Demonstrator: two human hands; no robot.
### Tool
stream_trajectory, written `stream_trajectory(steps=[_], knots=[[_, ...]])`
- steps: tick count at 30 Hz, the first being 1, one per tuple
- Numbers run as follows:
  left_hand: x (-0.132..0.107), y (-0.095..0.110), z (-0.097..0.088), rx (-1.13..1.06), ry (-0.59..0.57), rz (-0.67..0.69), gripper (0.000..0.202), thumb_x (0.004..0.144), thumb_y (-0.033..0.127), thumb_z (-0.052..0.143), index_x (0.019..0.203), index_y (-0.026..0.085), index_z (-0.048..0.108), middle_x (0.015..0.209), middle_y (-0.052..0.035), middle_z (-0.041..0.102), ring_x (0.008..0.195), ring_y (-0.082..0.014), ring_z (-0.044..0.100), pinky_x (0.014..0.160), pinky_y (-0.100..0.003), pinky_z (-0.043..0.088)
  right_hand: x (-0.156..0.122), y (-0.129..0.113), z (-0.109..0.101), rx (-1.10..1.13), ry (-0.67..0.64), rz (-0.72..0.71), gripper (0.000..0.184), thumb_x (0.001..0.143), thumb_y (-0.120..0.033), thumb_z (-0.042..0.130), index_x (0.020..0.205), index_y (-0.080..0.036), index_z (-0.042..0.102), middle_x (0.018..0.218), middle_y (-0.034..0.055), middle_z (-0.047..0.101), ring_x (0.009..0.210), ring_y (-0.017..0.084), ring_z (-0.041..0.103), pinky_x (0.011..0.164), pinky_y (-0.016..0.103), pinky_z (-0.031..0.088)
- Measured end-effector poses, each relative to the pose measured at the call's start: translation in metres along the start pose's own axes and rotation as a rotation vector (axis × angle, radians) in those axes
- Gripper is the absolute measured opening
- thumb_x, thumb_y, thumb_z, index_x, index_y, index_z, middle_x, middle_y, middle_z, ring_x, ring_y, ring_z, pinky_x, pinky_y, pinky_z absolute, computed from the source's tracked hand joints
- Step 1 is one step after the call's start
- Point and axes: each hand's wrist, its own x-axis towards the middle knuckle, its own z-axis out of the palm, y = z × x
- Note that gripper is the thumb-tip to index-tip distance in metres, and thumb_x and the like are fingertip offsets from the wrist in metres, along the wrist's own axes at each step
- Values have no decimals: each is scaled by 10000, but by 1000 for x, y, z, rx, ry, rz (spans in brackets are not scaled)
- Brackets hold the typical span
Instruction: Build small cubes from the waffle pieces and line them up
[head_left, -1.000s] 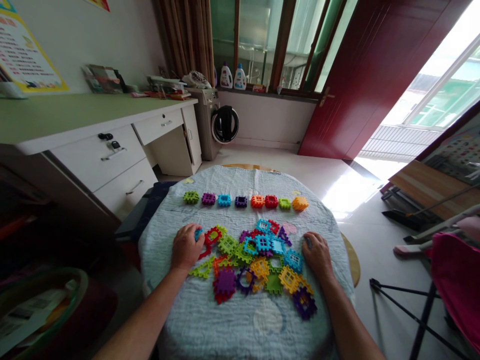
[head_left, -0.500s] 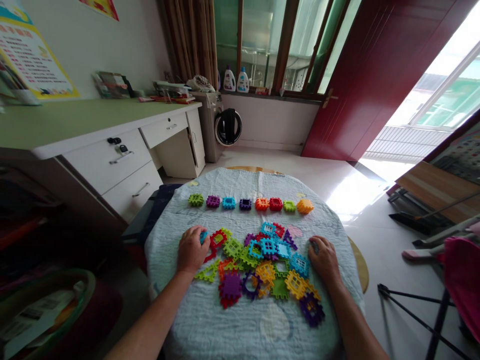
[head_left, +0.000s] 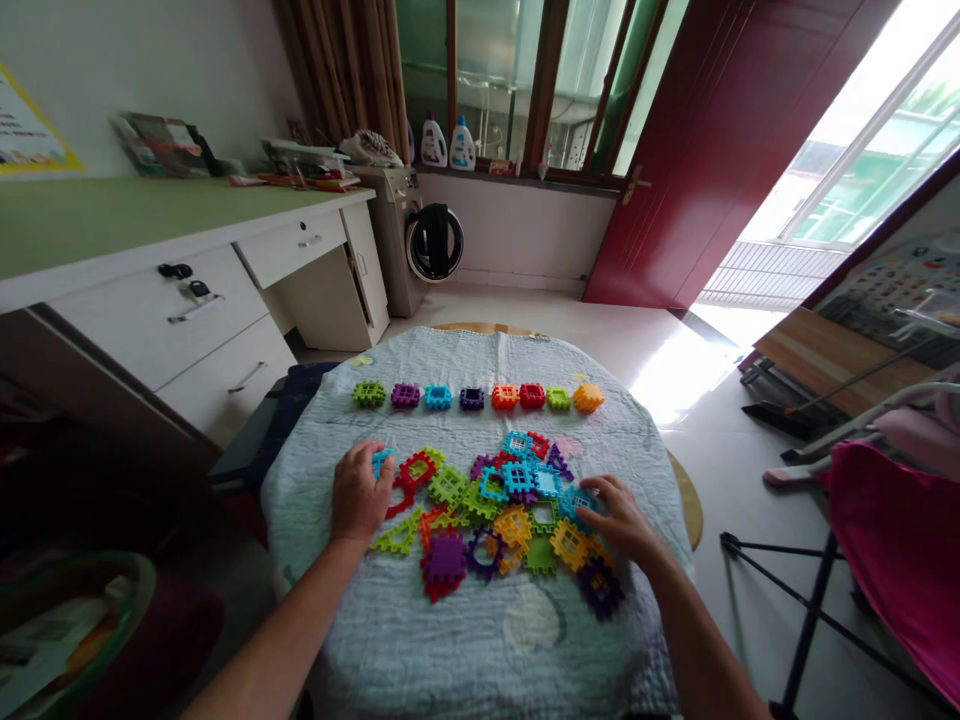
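My left hand (head_left: pixel 362 492) rests on the cloth at the left of the pile, fingers curled around a light-blue plastic building piece (head_left: pixel 382 461) that shows partly past the fingertips. Beside it lie a red frame piece (head_left: pixel 417 468) and a lime triangle piece (head_left: pixel 397 535). At the pile's right edge, my right hand (head_left: pixel 619 515) has thumb and fingers apart, reaching over the edge of a blue window piece (head_left: pixel 576 502) that lies flat. Yellow (head_left: pixel 570 545) and dark-purple (head_left: pixel 600 586) notched pieces lie just below that hand. The pile holds several more colours, overlapping.
A row of small assembled blocks, from a green block (head_left: pixel 369 393) to an orange block (head_left: pixel 589 398), stands across the far part of the round cloth-covered table (head_left: pixel 480 660). A desk (head_left: pixel 172 225) is at left, a washing machine (head_left: pixel 401 240) behind, and a pink folding chair (head_left: pixel 885 540) at right.
My right hand has moved left from the bare cloth to the blue window piece, and its fingers have spread. The left hand keeps its light-blue piece. The view has shifted slightly right.
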Motion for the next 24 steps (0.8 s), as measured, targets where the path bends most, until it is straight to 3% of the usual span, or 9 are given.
stream_trajectory(steps=[5, 10, 13, 17, 19, 22, 24], knots=[[1, 2, -2, -7, -20, -7, 318, 905, 426, 422, 967, 175, 607, 1046, -149, 659, 1063, -306, 589, 979, -479, 466, -5, -6, 7, -67, 24, -11, 307, 650, -395, 709, 907, -232, 678, 973, 55, 639, 977, 250, 574, 899, 381, 445], [2, 3, -3, 3, -47, -8, 303, 895, 416, 427, 953, 177, 603, 1014, -144, 668, 1026, -307, 601, 958, -470, 474, 8, -13, 8, 99, 22, 15, 200, 733, -382, 606, 846, -216, 605, 733, 1, 597, 698, 178, 546, 657, 296, 433], [2, 4, -4, 16, -65, -16, 279, 887, 397, 434, 954, 182, 599, 1013, -138, 670, 1007, -304, 605, 942, -463, 480, 16, -22, 11, 72, 156, 5, 170, 767, -381, 560, 810, -219, 589, 691, -6, 579, 639, 164, 519, 632, 289, 411], [1, 4, -5, 33, -90, -18, 260, 877, 375, 447, 966, 181, 596, 1025, -134, 668, 1003, -302, 604, 932, -454, 482, 20, -31, 17, -128, 379, -30, 139, 806, -302, 491, 851, -221, 594, 869, 53, 617, 795, 198, 566, 717, 307, 426], [0, 5, -5, 40, -93, -19, 253, 876, 371, 449, 965, 183, 593, 1024, -131, 668, 1001, -301, 604, 928, -451, 482, 19, -32, 21, -200, 343, -50, 172, 818, -292, 491, 918, -220, 612, 944, 72, 619, 877, 215, 576, 748, 315, 436], [0, 6, -5, 46, -85, -22, 237, 873, 370, 454, 960, 197, 589, 1017, -119, 669, 994, -294, 606, 920, -445, 482, 16, -31, 24, -216, 157, -103, 234, 804, -356, 575, 978, -215, 643, 967, 77, 630, 928, 228, 585, 810, 332, 450], [0, 6, -5, 43, -81, -18, 231, 867, 369, 460, 960, 201, 588, 1017, -116, 669, 997, -293, 606, 921, -444, 482, 16, -32, 23, -243, 114, -98, 285, 789, -411, 618, 989, -214, 671, 994, 87, 642, 951, 244, 584, 855, 368, 448]])
